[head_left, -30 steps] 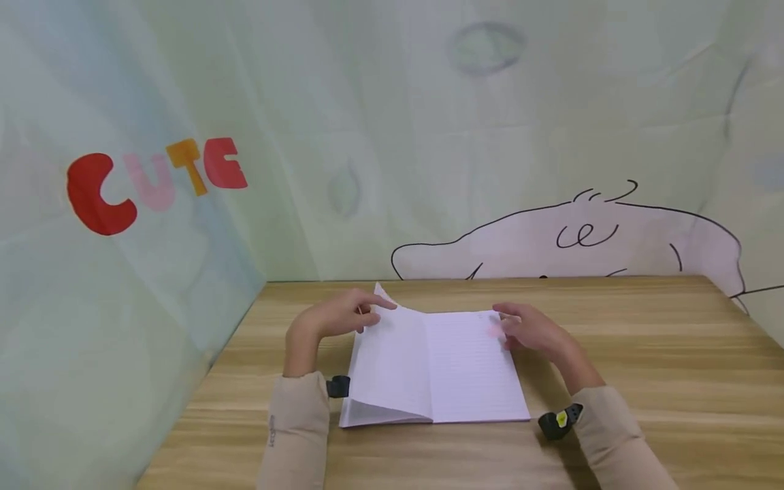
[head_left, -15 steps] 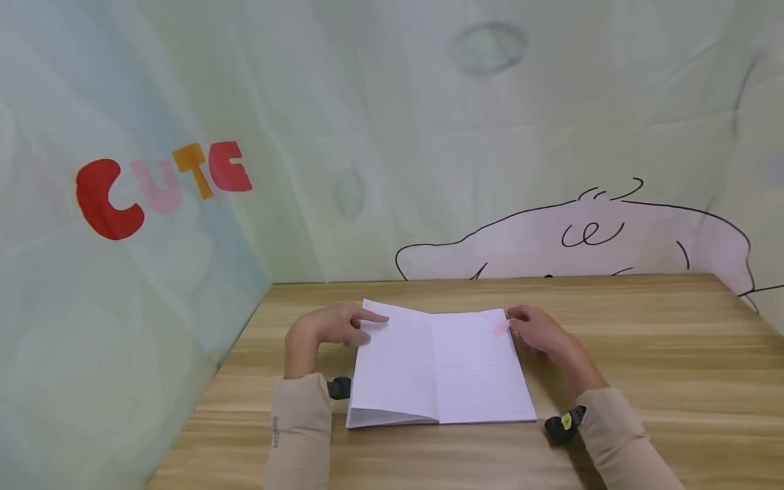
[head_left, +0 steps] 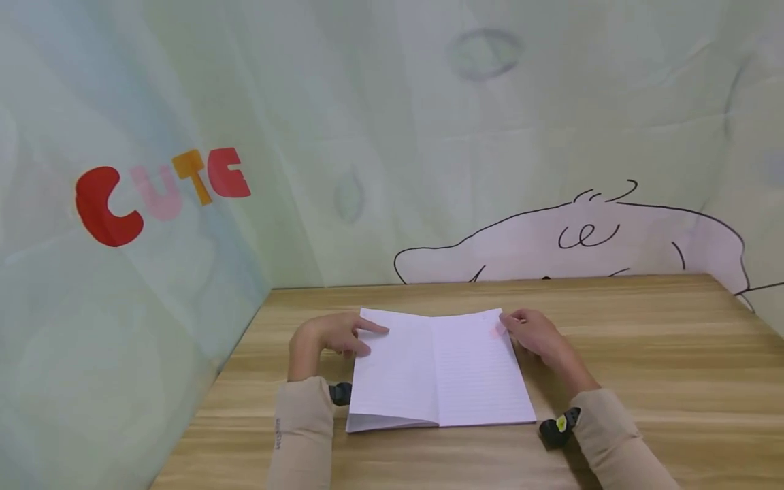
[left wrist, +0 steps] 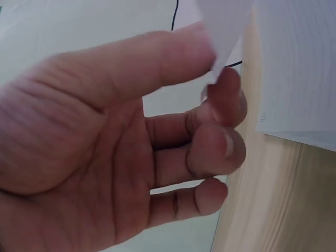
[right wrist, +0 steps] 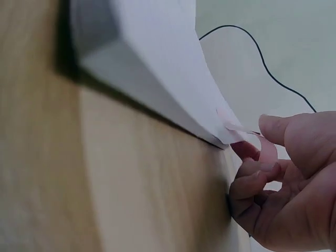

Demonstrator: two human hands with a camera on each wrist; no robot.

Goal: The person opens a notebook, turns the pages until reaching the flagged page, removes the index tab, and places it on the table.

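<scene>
An open notebook [head_left: 398,367] with lined white pages lies on the wooden table. My left hand [head_left: 335,335] is at its upper left edge, with the index finger extended over the left page. In the left wrist view a page corner [left wrist: 223,47] comes near the thumb and index finger of the left hand [left wrist: 121,131]; the contact is partly hidden. My right hand [head_left: 535,333] is at the upper right corner. In the right wrist view a curved pink paper strip [right wrist: 268,151] runs from the page to the curled fingers of the right hand [right wrist: 289,184], which holds it.
The wooden table [head_left: 643,340] extends around the notebook and meets a pale printed curtain [head_left: 380,150] at its back edge. Red, pink and orange letters [head_left: 110,207] mark the curtain's left side. A dark wrist device [head_left: 559,430] sits by the right sleeve.
The left page's raised upper corner has come down flatter. My left hand has lowered slightly with it. The right hand stays around the upper right corner, its fingers drawn closer together.
</scene>
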